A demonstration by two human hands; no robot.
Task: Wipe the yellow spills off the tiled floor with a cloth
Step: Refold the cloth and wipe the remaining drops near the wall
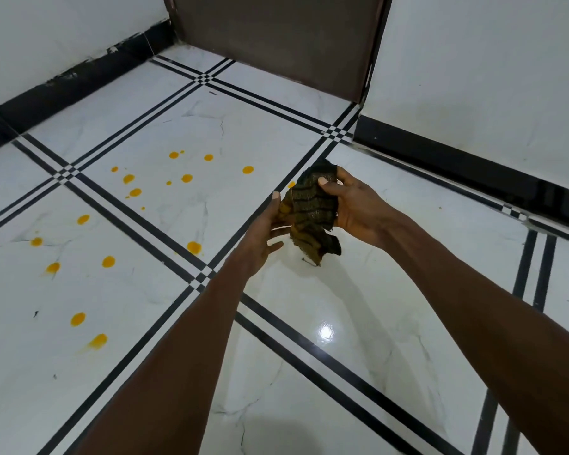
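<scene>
A dark, yellow-stained cloth [311, 213] hangs bunched in the air between both hands, above the white tiled floor [342, 307]. My right hand [355, 208] grips its upper right side with thumb on top. My left hand [265, 238] holds its left edge from below. Several yellow spills dot the tiles to the left: one group [186, 178] on the middle tile and another [108, 261] on the near left tile. One small yellow spot [291, 184] shows just beside the cloth's top left.
Black double stripes [138, 221] cross the floor between tiles. White walls with a black skirting [457, 159] bound the floor at left and right. A brown door [276, 37] stands closed at the far corner. A bright light reflection [326, 331] lies on the near tile.
</scene>
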